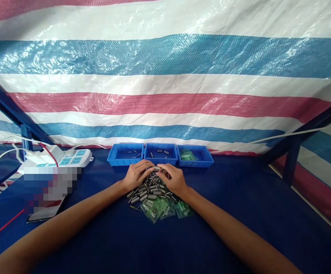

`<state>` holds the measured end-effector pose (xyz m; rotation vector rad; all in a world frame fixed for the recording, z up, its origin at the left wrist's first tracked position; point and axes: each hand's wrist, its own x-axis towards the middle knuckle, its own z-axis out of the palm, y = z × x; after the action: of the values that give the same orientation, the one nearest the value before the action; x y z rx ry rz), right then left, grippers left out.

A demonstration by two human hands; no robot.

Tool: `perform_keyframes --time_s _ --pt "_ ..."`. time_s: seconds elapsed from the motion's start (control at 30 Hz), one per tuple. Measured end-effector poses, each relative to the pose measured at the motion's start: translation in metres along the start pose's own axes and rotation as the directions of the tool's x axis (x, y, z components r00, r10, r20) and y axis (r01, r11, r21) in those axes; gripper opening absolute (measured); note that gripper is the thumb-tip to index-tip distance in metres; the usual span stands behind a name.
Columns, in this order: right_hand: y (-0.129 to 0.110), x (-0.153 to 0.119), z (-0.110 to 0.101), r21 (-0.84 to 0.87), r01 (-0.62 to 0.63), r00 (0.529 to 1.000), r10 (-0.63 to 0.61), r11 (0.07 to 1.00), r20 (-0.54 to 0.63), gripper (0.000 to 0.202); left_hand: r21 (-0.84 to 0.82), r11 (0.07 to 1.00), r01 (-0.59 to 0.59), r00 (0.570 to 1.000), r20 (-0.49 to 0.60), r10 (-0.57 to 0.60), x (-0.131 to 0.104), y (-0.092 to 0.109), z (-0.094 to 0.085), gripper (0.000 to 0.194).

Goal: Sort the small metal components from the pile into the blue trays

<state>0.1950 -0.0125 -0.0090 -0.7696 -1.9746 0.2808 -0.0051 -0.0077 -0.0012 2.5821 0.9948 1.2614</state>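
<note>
A heap of small dark-grey blocks [151, 196] and thin metal pins [142, 186] lies on the blue table. At its near side are several clear packets [154, 209] with green print and small pieces inside. Curving over the heap's far left, my left hand [137, 176] has thumb and fingers closed at one end of a small grey block [155, 168]. My right hand [173, 178] meets it from the other side, fingers bent at the block's opposite end. Fingertips partly cover this piece, so its details are hidden.
Three blue bins stand behind the heap: pins in the left bin [116, 161], a few blocks in the middle bin [161, 161], green packets in the right bin [196, 164]. A power strip [80, 160] with cables and a partly blurred flat device [47, 211] lie left.
</note>
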Motion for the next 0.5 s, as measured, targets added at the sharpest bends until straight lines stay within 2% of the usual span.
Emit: perform_keyframes --time_s 0.23,0.4,0.5 --pt "0.0033 -0.0020 0.0028 -0.046 0.021 0.999 -0.020 0.999 0.028 0.018 -0.033 0.999 -0.024 0.999 0.028 0.025 0.0006 -0.0014 -0.0010 0.019" --pt "0.0036 -0.0020 0.0023 -0.086 0.004 1.000 -0.003 0.996 0.015 0.022 -0.042 0.999 -0.014 1.000 0.021 0.015 0.0014 0.0006 -0.0027 0.018" --pt "0.0054 -0.0033 0.0034 -0.095 0.008 1.000 -0.007 0.995 0.014 0.024 -0.015 0.999 -0.050 0.998 0.027 0.051 0.0011 0.0005 -0.0015 0.022"
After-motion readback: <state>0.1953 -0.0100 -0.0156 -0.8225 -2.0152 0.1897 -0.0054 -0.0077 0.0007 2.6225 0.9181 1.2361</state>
